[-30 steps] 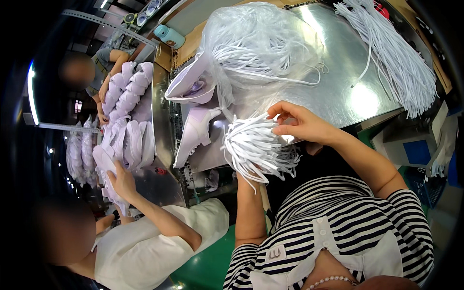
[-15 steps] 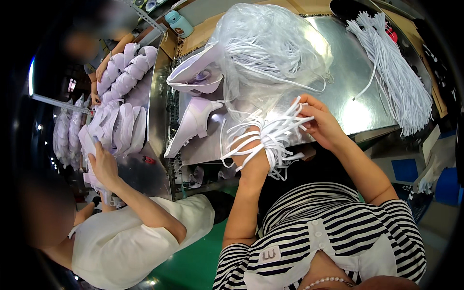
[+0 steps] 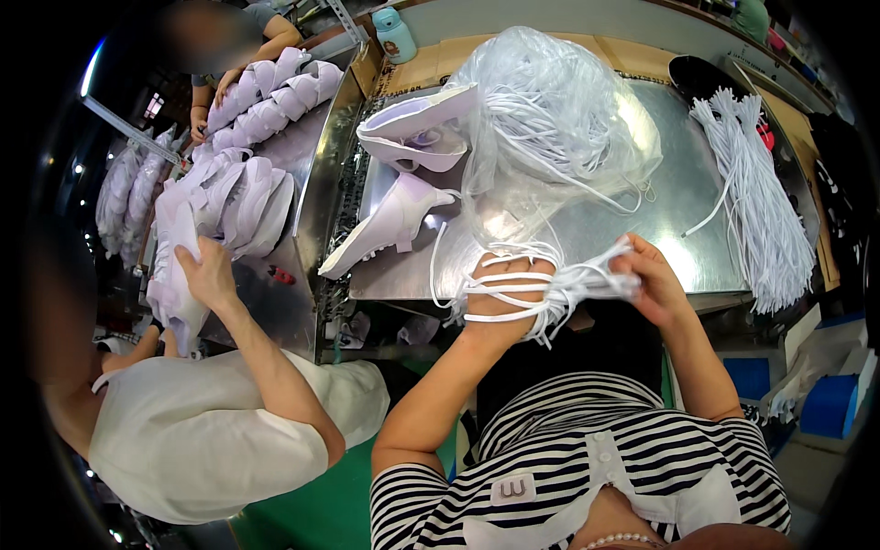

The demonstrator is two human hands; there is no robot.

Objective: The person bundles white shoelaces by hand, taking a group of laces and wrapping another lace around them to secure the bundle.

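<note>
A bunch of white laces (image 3: pixel 541 289) loops around the left hand (image 3: pixel 502 298), whose fingers are hidden under it, while the right hand (image 3: pixel 649 275) has its fingers pinched shut on the strands at the steel table (image 3: pixel 678 211) edge. At 12 o'clock lies a bagged lace heap (image 3: pixel 550 128), at 2 o'clock a lace bundle (image 3: pixel 756 197), at 10 o'clock pale shoes (image 3: pixel 403 174). At 9 o'clock a co-worker's hand (image 3: pixel 209 273) rests on more shoes.

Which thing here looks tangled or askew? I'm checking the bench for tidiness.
White laces loop loosely around the left hand, ends dangling, while the right hand pinches them. One pale shoe lies tipped on the metal table.
</note>
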